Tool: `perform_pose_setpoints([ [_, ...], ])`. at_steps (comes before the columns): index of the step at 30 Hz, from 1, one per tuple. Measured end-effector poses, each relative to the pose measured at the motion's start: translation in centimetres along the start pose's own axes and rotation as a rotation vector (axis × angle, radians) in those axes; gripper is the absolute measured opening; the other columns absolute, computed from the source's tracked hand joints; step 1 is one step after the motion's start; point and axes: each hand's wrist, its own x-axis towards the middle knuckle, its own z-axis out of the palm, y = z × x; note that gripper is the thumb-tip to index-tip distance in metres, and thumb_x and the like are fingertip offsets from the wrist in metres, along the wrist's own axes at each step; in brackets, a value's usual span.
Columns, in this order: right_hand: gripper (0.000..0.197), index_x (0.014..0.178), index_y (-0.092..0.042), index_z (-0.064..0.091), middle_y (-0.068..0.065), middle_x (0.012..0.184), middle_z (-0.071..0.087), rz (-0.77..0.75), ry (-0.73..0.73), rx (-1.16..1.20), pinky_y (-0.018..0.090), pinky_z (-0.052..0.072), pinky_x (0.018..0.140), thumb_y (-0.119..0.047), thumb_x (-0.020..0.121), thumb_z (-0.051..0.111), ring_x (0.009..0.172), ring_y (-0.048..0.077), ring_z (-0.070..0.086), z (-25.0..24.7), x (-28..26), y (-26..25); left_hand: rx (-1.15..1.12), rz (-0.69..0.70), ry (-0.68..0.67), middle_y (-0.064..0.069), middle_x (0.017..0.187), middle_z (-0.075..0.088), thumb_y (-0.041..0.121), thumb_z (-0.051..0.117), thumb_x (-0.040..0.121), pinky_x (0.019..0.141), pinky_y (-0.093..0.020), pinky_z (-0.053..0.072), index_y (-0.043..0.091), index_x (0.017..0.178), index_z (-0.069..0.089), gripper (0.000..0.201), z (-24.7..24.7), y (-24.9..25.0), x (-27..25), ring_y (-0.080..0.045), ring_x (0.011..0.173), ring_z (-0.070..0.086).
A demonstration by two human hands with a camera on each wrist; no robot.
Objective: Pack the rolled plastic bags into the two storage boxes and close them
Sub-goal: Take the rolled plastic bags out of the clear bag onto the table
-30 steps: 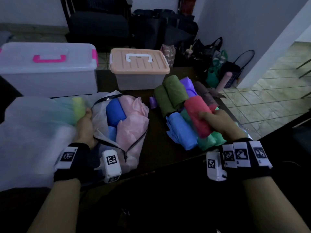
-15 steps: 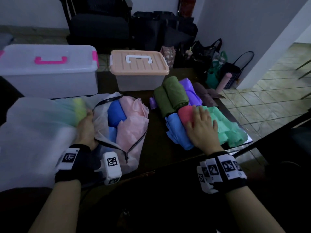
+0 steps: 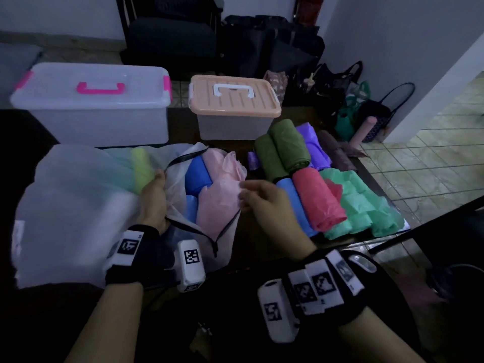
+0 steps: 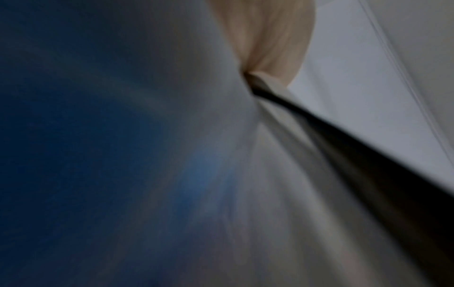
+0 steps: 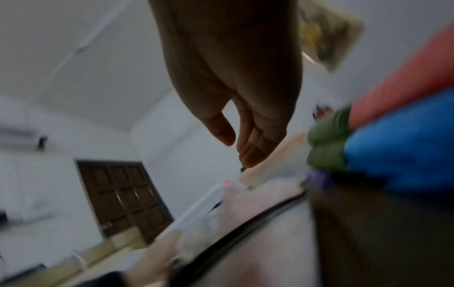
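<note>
Beside the zippered pouch (image 3: 183, 195), the rolled plastic bags (image 3: 319, 197) lay heaped on the counter (image 3: 251, 239), both storage boxes (image 3: 233, 111) lidded behind it. Left hand (image 3: 154, 197) gripped the pouch's rim; right hand (image 3: 264, 203), loosely curled and empty, hovered at its mouth. Pulling the pink bag (image 3: 220, 189) out could unroll it.

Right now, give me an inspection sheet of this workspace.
Surface: dark table.
Job's things: clear box and peach-lidded box, both closed; coloured rolls piled on the right.
Clutter: zippered bag, open, with blue roll and pink plastic inside.
Hands: left hand holds the bag's edge; right hand empty, fingers relaxed.
Cables: nothing seen.
Surroundings: chair, bags on floor.
</note>
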Motion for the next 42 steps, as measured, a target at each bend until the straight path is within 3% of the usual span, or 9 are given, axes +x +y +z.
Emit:
perform_pose_setpoints([
  [3,0.033,0.112,-0.007,0.059,0.008,0.101,0.064,0.176,-0.170,-0.156,0.033,0.052,0.082,-0.028,0.087,0.059,0.090,0.020,0.062,2.8,0.0,-0.1,0.034,0.026,0.011,-0.007,0.112,0.062,0.038,0.034,0.100,0.084,-0.029,0.045,0.011,0.119,0.057,0.040,-0.3,-0.3,-0.2,-0.019,0.103,0.058],
  [6,0.032,0.090,-0.010,0.062,0.005,0.087,0.057,0.283,-0.232,-0.283,0.028,0.049,0.069,-0.041,0.088,0.057,0.087,0.024,0.061,3.8,0.2,-0.2,0.045,0.048,-0.003,-0.009,0.113,0.061,0.033,0.033,0.102,0.088,-0.030,0.046,0.010,0.119,0.056,0.038,-0.5,-0.5,-0.6,-0.019,0.104,0.057],
  [10,0.055,0.131,-0.003,0.048,0.014,0.124,0.054,0.300,-0.288,-0.354,0.026,0.042,0.087,-0.041,0.092,0.054,0.117,0.026,0.051,4.3,0.2,-2.1,0.073,0.071,0.022,-0.011,0.124,0.056,0.030,0.033,0.102,0.095,-0.030,0.041,0.006,0.124,0.053,0.039,-0.4,-0.6,-1.2,-0.022,0.114,0.053],
  [16,0.059,0.132,-0.003,0.041,0.017,0.131,0.049,0.235,-0.421,-0.476,0.038,0.044,0.099,-0.033,0.087,0.065,0.119,0.028,0.049,4.8,0.7,-3.3,0.108,0.108,0.021,-0.015,0.124,0.055,0.026,0.032,0.102,0.091,-0.026,0.040,0.001,0.127,0.051,0.040,-0.3,-0.5,-1.6,-0.025,0.116,0.052],
  [22,0.058,0.121,-0.006,0.050,0.003,0.102,0.057,0.356,-0.318,-0.121,0.026,0.053,0.074,-0.025,0.073,0.077,0.098,0.018,0.056,5.1,1.2,-0.7,0.057,0.083,-0.002,-0.016,0.125,0.058,0.032,0.035,0.101,0.105,-0.043,0.040,0.003,0.127,0.054,0.043,-0.7,-0.7,-1.2,-0.027,0.116,0.055],
  [27,0.028,0.102,-0.011,0.060,0.008,0.098,0.067,0.214,-0.169,0.251,0.038,0.056,0.082,-0.019,0.078,0.072,0.090,0.017,0.066,4.7,0.5,-0.1,0.012,0.056,-0.035,-0.015,0.119,0.061,0.034,0.035,0.100,0.099,-0.045,0.045,0.007,0.124,0.056,0.042,-0.9,-0.9,-1.2,-0.028,0.110,0.059],
  [32,0.017,0.094,-0.015,0.063,0.008,0.094,0.069,-0.066,0.250,0.431,0.038,0.056,0.078,-0.021,0.079,0.068,0.087,0.021,0.067,0.8,2.0,-2.7,0.038,0.073,-0.023,-0.012,0.123,0.058,0.033,0.035,0.100,0.104,-0.043,0.040,0.013,0.119,0.057,0.035,-0.9,-1.1,-0.8,-0.023,0.115,0.055],
  [36,0.055,0.117,-0.002,0.055,0.013,0.112,0.061,-0.259,0.424,-0.196,0.033,0.048,0.088,-0.034,0.073,0.061,0.102,0.020,0.058,-3.2,3.9,-2.4,0.050,0.074,-0.022,-0.010,0.123,0.057,0.034,0.034,0.101,0.103,-0.039,0.040,0.016,0.117,0.056,0.032,-0.8,-1.2,-0.8,-0.022,0.116,0.053],
  [42,0.063,0.124,0.006,0.046,0.022,0.125,0.049,0.123,-0.044,-0.857,0.033,0.037,0.092,-0.038,0.078,0.041,0.116,0.032,0.048,-1.7,4.2,3.0,0.099,0.121,-0.014,-0.008,0.130,0.053,0.032,0.031,0.102,0.105,-0.034,0.036,0.010,0.132,0.049,0.041,-0.9,-1.4,-0.4,-0.019,0.121,0.049],
])
